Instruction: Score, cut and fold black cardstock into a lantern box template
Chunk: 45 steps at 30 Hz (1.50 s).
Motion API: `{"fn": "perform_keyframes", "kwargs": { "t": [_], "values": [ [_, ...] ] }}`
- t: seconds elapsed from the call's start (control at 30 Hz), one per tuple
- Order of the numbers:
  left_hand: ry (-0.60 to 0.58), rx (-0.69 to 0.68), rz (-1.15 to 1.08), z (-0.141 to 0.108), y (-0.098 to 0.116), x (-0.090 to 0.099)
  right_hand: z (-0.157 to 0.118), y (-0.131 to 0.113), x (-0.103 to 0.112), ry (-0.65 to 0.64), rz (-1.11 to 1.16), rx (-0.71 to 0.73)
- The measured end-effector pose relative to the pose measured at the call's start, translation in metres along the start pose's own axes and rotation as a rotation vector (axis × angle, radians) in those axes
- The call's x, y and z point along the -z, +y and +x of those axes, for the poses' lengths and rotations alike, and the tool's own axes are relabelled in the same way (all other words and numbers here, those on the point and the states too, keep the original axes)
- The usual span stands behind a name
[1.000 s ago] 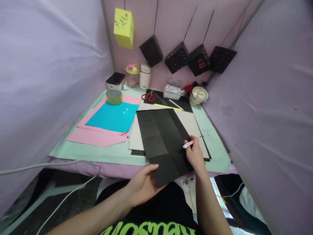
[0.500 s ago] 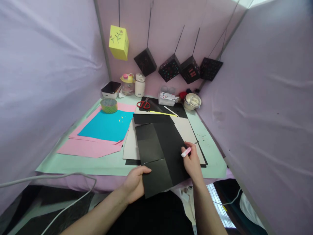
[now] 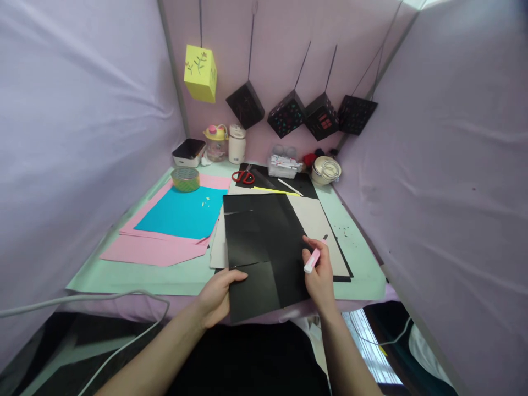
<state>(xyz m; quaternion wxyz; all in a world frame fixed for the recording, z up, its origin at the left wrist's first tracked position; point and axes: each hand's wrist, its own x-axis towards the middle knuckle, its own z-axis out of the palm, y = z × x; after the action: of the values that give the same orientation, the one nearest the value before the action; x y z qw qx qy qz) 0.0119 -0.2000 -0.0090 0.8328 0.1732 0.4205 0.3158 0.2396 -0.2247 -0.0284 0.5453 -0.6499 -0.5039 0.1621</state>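
Note:
A black card sheet [image 3: 264, 247] with cut slits and creases spans the space between my hands, its near end over the table's front edge. My left hand [image 3: 218, 294] pinches the sheet's lower left edge, thumb on top. In my right hand [image 3: 319, 275] is a small pink utility knife [image 3: 313, 259], its dark blade pointing up and away. That hand's fingers also meet the sheet's right edge. Below the sheet lie a pale grey board [image 3: 324, 231] and more black card [image 3: 343, 278].
Pink paper [image 3: 157, 252], blue paper [image 3: 181, 217] and a tape roll [image 3: 185, 180] lie left. Red-handled scissors [image 3: 243, 176], a yellow strip [image 3: 276, 191] and a box of markers [image 3: 284, 164] are behind. Black boxes [image 3: 286, 114] and a yellow box [image 3: 200, 74] hang above.
The black card has turned slightly and shifted left, with my left hand moving left and up. My right hand has tilted, so the knife's blade shows more plainly.

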Motion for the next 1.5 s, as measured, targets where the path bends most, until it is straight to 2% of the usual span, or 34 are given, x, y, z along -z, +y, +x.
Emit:
{"fn": "perform_keyframes", "kwargs": {
  "t": [0.23, 0.4, 0.5, 0.73, 0.93, 1.03, 1.2, 1.3, 1.4, 1.5],
  "values": [
    [-0.004, 0.060, -0.024, -0.002, 0.000, 0.001, -0.002, -0.002, -0.001, -0.006, 0.002, -0.009],
    [-0.137, 0.129, -0.073, -0.003, 0.001, 0.005, -0.003, 0.000, -0.002, -0.004, 0.008, -0.011],
    [-0.192, 0.103, -0.085, -0.002, -0.002, 0.007, -0.003, 0.003, -0.003, -0.003, 0.000, -0.006],
    [-0.197, 0.038, -0.045, -0.002, -0.007, 0.005, -0.003, 0.005, -0.004, -0.022, 0.021, 0.004],
    [-0.123, 0.027, -0.001, -0.002, -0.008, 0.004, -0.004, 0.006, -0.005, -0.029, 0.049, 0.007],
    [-0.036, -0.051, 0.076, -0.001, -0.012, 0.003, -0.005, 0.006, -0.005, -0.026, 0.033, 0.002],
    [0.081, -0.434, 0.375, 0.003, -0.018, 0.008, -0.006, 0.003, -0.005, -0.038, 0.013, -0.006],
    [0.122, -0.571, 0.465, 0.004, -0.018, 0.013, -0.008, 0.002, -0.007, -0.058, 0.014, -0.024],
    [0.149, -0.612, 0.426, 0.004, -0.016, 0.014, -0.009, 0.002, -0.009, -0.072, 0.021, -0.029],
    [0.115, -0.551, 0.317, 0.003, -0.013, 0.012, -0.010, 0.001, -0.009, -0.076, 0.022, -0.024]
  ]
}}
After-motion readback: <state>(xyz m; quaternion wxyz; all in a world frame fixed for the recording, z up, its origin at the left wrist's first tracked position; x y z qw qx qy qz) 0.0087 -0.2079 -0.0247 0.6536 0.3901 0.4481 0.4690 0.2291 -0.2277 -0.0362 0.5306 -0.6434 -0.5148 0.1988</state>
